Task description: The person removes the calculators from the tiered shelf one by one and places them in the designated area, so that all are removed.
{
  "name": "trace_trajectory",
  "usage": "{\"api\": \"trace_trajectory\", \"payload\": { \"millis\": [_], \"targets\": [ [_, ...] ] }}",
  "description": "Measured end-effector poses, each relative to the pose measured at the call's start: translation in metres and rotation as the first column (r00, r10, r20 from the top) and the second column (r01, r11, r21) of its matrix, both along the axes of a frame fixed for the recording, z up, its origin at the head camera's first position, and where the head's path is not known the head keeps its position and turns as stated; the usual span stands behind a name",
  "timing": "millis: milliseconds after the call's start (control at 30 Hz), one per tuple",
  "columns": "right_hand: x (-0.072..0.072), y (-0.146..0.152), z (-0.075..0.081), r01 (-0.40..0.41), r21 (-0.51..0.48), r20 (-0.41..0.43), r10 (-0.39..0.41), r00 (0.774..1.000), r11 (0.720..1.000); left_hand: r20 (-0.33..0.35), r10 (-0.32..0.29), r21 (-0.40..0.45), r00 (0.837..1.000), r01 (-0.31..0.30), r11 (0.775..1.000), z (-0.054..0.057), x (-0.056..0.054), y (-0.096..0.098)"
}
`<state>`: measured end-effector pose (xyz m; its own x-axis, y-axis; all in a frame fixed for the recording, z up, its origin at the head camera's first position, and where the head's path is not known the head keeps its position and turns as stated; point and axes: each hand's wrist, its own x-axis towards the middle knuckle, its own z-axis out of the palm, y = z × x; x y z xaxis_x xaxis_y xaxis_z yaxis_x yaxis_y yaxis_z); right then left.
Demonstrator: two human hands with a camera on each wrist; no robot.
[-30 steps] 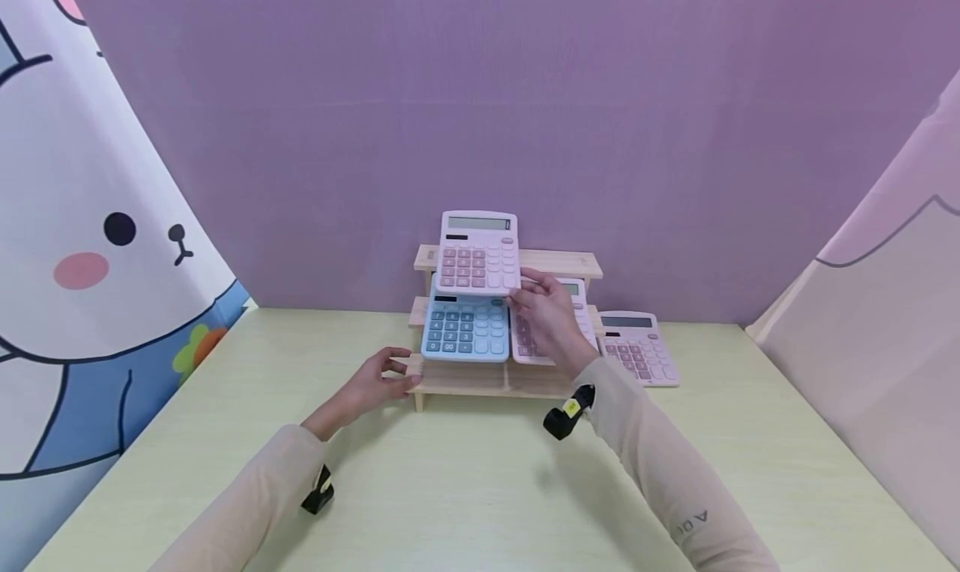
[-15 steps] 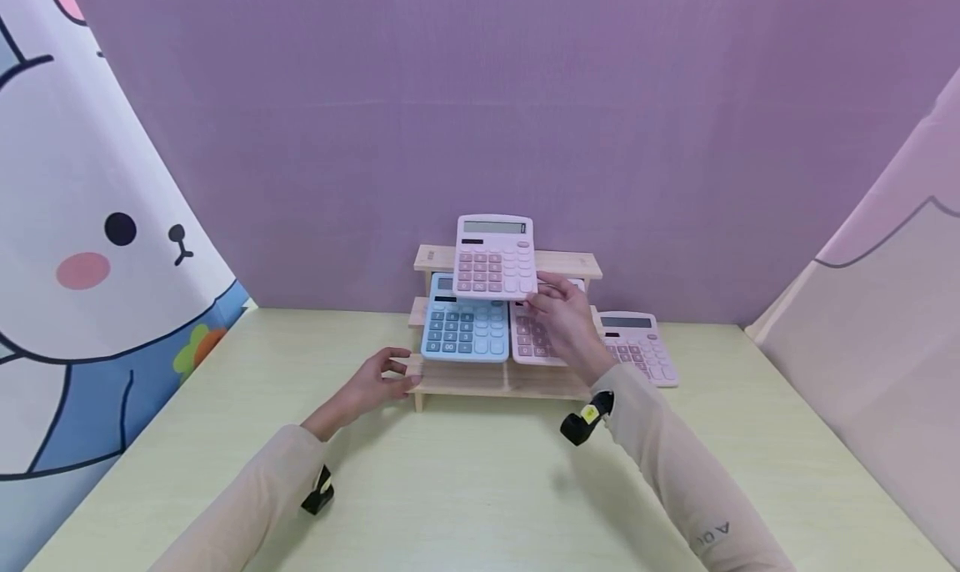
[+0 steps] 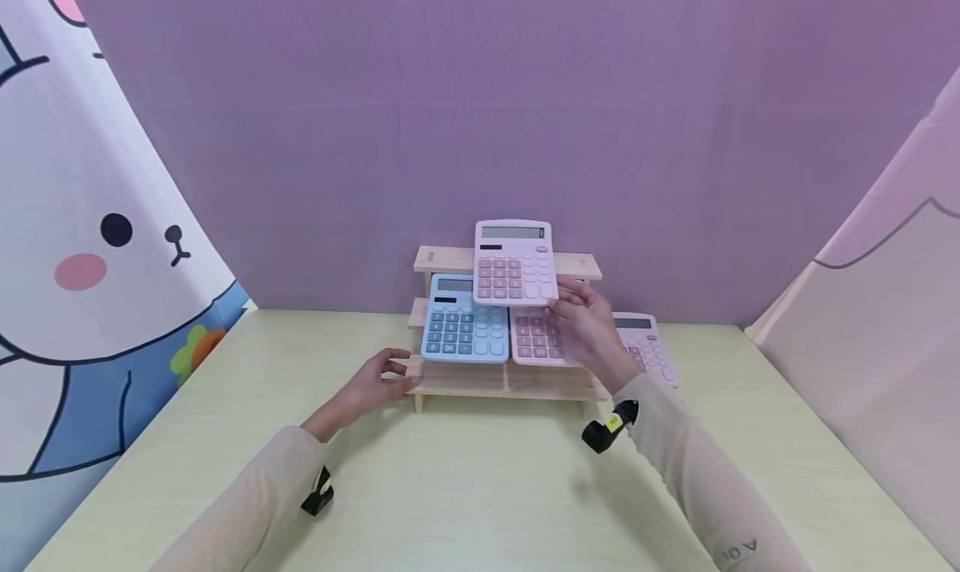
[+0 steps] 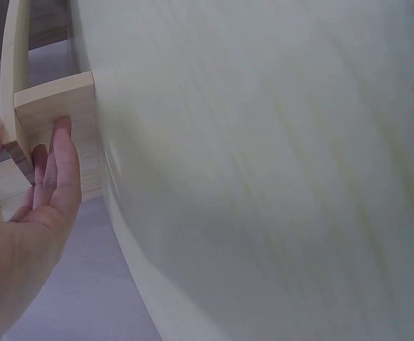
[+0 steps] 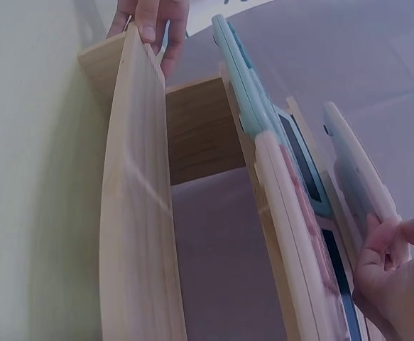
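Note:
A pink calculator is pinched at its lower right corner by my right hand, thumb in front. It leans back before the top tier of a wooden stepped rack; in the right wrist view, the calculator stands apart from those on the middle tier. My left hand grips the left end of the rack's lowest board, with the thumb above and fingers beneath. On the middle tier, a blue calculator leans beside another pink calculator, partly covered by my right hand.
A further pink calculator lies to the right of the rack, partly behind my right hand. The pale table extends in front. A purple cloth hangs close behind, with printed cloths at both sides.
My right hand has carried the pink calculator rightward and slightly down, from the top tier's left end to its middle. The left hand has stayed in place on the rack.

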<state>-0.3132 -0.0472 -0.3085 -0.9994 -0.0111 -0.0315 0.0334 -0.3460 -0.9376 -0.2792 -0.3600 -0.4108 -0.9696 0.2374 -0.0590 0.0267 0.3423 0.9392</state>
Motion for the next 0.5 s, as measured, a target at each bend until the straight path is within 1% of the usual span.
{"api": "trace_trajectory", "payload": {
  "millis": [133, 300, 500],
  "targets": [
    [0.003, 0.008, 0.001, 0.008, 0.005, 0.015, -0.008, 1.0, 1.0, 0.005, 0.01, -0.009, 1.0, -0.01, 1.0, 0.0, 0.0, 0.0],
    [0.007, 0.017, 0.001, 0.002, -0.021, 0.029, -0.002, 1.0, 1.0, 0.007, 0.013, -0.016, 1.0, -0.013, 1.0, -0.001, 0.0, -0.001],
    [0.013, 0.03, 0.003, 0.009, 0.002, 0.031, -0.009, 0.999, 1.0, 0.006, 0.018, -0.013, 1.0, -0.018, 1.0, 0.001, 0.003, 0.0]
  ]
}}
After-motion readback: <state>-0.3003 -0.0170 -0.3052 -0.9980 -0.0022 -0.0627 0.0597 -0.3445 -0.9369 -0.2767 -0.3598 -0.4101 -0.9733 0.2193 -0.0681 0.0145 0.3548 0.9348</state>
